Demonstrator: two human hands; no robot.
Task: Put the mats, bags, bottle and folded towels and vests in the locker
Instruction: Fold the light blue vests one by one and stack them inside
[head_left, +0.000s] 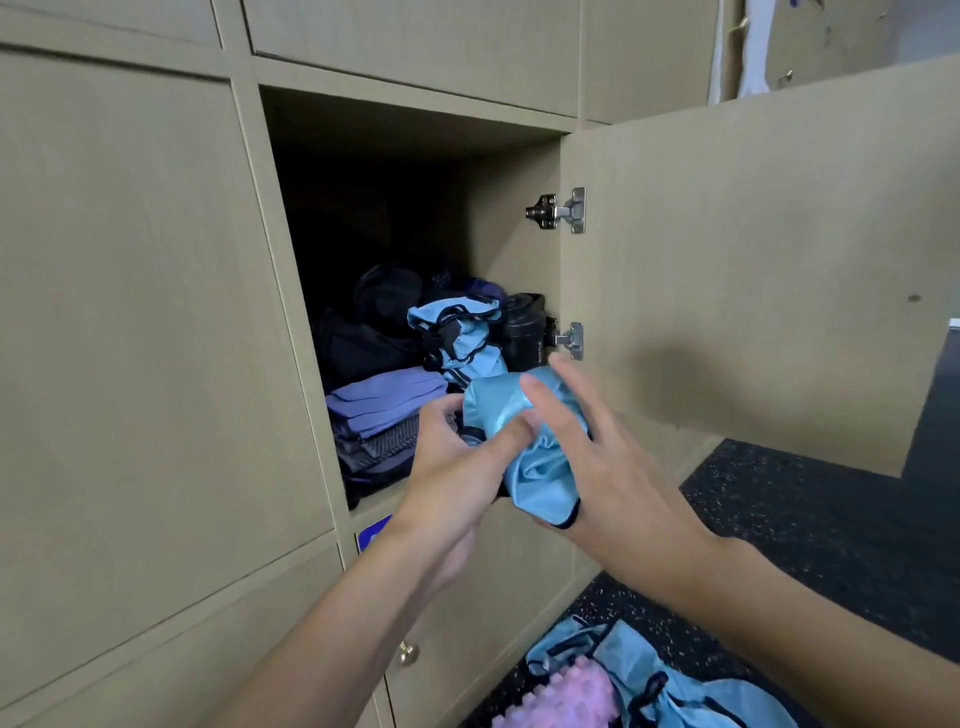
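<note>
The open locker (415, 119) holds a stack of folded purple and grey towels and vests (382, 415) at its front left, dark items behind, a light blue drawstring bag (457, 332) and a black bottle (524, 335) at the right. At the locker's front edge both hands hold another light blue bag (524, 441). My left hand (462, 467) grips its left side with the thumb pressed on the fabric. My right hand (597, 457) cups it from the right and below, fingers spread over the top.
The locker door (753, 270) stands open to the right, with two metal hinges. On the dark speckled floor (805, 519) below lie a light blue bag (649, 680) and a pink knobbly mat roll (566, 696). Shut locker doors surround the opening.
</note>
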